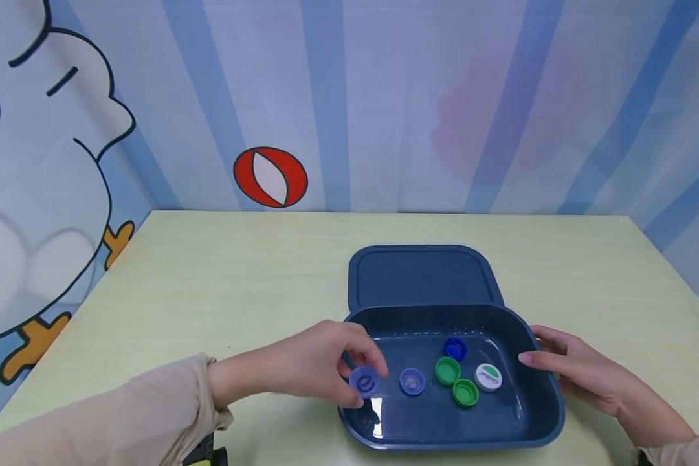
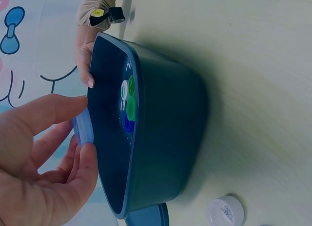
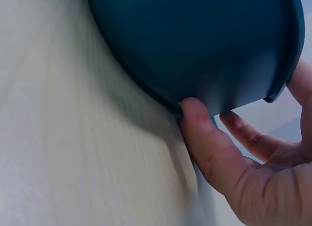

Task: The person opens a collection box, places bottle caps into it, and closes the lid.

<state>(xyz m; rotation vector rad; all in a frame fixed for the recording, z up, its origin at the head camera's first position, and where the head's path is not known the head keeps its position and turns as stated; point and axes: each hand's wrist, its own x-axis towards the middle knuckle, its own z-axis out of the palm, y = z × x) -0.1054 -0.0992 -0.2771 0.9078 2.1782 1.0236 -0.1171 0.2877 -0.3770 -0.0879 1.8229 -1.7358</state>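
Note:
My left hand [image 1: 349, 362] pinches a translucent light blue bottle cap [image 1: 364, 381] between thumb and fingers, above the left end of a dark blue plastic box [image 1: 384, 427]. Inside the box lie a similar light blue cap [image 1: 412, 382], a dark blue cap [image 1: 455, 349], two green caps [image 1: 447, 371] and a white cap [image 1: 488, 377] with green print. At the opposite end, my right hand [image 1: 588, 372] grips the box, its thumb over the rim. In the right wrist view, fingertips [image 3: 195, 109] touch the outer wall.
Behind the box lies a dark blue lid [image 1: 422, 277] on the pale wooden table [image 1: 239, 278]. A white cap [image 2: 225, 211] stands on the table beside the box in the left wrist view. A printed backdrop [image 1: 384, 110] rises along the table's far edge.

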